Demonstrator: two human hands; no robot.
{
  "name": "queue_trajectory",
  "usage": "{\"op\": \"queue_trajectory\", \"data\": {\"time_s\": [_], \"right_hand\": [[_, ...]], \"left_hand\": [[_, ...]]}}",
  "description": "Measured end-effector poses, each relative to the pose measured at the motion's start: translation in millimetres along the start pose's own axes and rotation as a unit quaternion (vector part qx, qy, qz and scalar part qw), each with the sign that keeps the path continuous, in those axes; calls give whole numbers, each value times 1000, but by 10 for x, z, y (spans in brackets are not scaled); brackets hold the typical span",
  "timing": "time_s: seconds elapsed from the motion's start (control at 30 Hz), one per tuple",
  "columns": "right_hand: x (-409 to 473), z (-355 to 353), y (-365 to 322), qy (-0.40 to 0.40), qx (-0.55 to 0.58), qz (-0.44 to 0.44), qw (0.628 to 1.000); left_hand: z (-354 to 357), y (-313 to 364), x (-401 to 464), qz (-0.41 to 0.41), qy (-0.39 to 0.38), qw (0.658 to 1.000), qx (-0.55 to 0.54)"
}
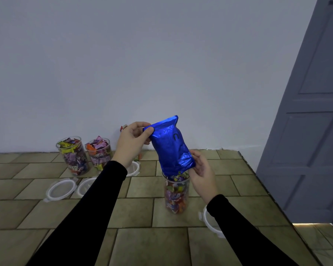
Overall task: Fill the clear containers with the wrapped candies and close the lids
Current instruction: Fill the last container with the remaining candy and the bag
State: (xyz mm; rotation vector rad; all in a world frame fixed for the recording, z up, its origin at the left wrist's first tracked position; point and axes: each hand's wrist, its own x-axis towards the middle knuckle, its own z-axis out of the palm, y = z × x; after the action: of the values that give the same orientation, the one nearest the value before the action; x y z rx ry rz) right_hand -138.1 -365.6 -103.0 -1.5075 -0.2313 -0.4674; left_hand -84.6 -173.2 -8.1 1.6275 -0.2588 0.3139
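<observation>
We tip the blue candy bag (171,144) over the clear jar (176,192) near the counter's right edge. Our left hand (132,143) pinches its top corner; our right hand (201,169) grips its mouth. Candies could spill if the mouth slips off the rim.

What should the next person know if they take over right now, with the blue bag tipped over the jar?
Left hand pinches the upturned end of the blue bag; right hand holds its mouth over the near container.
Near container: almost full of candies, lid off.
Two far containers: heaped full, lids off.
White lids lie on the tiled surface.
Left: finish pouring, put the bag aside, snap lids on all containers.
</observation>
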Motion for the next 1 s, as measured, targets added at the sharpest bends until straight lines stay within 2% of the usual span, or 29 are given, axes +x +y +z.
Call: {"op": "queue_trajectory", "data": {"time_s": [0.17,0.3,0.4,0.5,0.67,1.0], "right_hand": [[-1,-9,5,-16,-14,-8,1000],[-30,1,41,-26,-84,-6,996],[-35,23,54,-22,-100,6,995],[-21,17,35,-26,-94,6,995],[-31,-13,10,-40,-66,2,997],[19,-13,-44,-7,-16,26,1000]], "left_hand": [[-26,-74,39,-8,41,999,-17],[44,-131,-10,-38,52,997,-44],[76,-149,-73,-58,15,994,-91],[82,-159,-105,-66,-39,995,-62],[93,-157,-62,-65,-32,995,-66],[38,-165,-31,-51,-53,995,-62]]}}
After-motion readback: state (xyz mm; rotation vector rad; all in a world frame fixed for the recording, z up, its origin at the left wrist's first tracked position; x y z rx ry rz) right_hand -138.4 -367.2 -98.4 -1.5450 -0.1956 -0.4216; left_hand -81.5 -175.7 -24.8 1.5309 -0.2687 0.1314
